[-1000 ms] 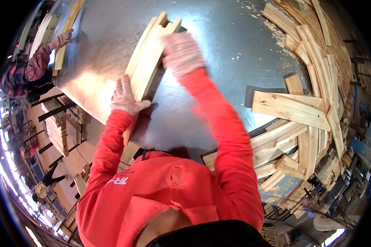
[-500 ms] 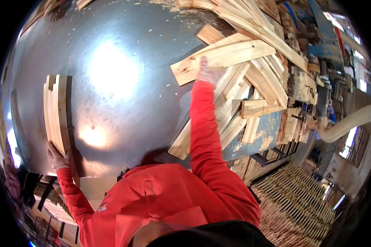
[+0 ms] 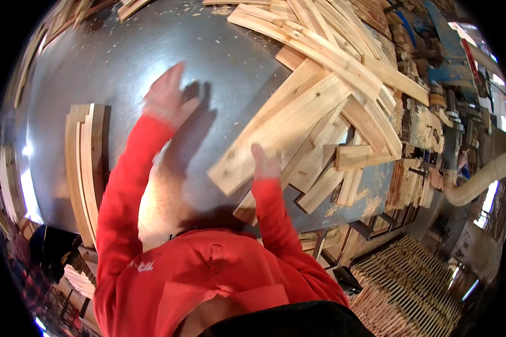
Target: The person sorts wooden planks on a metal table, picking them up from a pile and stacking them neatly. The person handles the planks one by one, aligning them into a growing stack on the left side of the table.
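Note:
My left hand (image 3: 167,98) is over the metal tabletop, slightly blurred, with its fingers stretched, thumb apart and nothing in them. A shadow falls beside it. My right hand (image 3: 266,165) grips the near side of a pale wooden board (image 3: 281,135). Its thumb lies on the board's top face, and the other fingers are hidden underneath. The board slants toward me over a heap of loose boards (image 3: 309,168). To the left of my left arm, a stack of narrow boards (image 3: 84,163) lies lengthwise on the tabletop.
The grey metal tabletop (image 3: 118,73) carries scattered wood chips. More boards (image 3: 315,45) cross at the far right, near machinery and a pale flexible hose (image 3: 478,174). A slatted wood stack (image 3: 410,281) stands at lower right. Part of another person in a checked sleeve (image 3: 31,281) appears at lower left.
My left hand has let go of the narrow board stack and moved right and farther out over the tabletop. My right hand has drawn a board nearer to me.

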`<state>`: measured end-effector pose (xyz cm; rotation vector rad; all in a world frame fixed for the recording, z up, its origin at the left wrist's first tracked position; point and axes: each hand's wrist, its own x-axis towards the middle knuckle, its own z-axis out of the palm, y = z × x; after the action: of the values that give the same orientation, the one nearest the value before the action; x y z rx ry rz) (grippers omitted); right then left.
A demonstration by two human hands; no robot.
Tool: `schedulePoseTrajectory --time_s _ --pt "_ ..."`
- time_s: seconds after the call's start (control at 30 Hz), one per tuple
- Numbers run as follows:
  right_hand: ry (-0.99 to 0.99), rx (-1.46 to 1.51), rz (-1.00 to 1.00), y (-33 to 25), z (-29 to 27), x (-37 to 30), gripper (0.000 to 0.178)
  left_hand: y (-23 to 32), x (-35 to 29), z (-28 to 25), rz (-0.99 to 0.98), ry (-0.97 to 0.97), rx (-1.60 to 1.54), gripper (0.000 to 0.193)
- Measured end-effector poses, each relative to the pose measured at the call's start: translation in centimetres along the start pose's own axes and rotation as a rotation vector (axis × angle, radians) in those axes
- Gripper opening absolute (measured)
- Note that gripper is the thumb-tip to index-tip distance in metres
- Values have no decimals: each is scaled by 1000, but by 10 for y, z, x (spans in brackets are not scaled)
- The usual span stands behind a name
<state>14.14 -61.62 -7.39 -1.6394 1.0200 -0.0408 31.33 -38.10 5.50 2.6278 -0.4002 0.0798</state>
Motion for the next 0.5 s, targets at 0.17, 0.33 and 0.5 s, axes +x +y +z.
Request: schedulePoseTrajectory --time_s 0.17,0.33,0.5 --pt "-227 -52 35 25 -81 -54 69 34 126 51 178 -266 574 92" --pt "-475 227 208 -10 -154 -68 47 60 209 118 425 -321 682 91" --pt "-305 54 119 8 -185 -56 42 47 229 145 469 -305 423 63"
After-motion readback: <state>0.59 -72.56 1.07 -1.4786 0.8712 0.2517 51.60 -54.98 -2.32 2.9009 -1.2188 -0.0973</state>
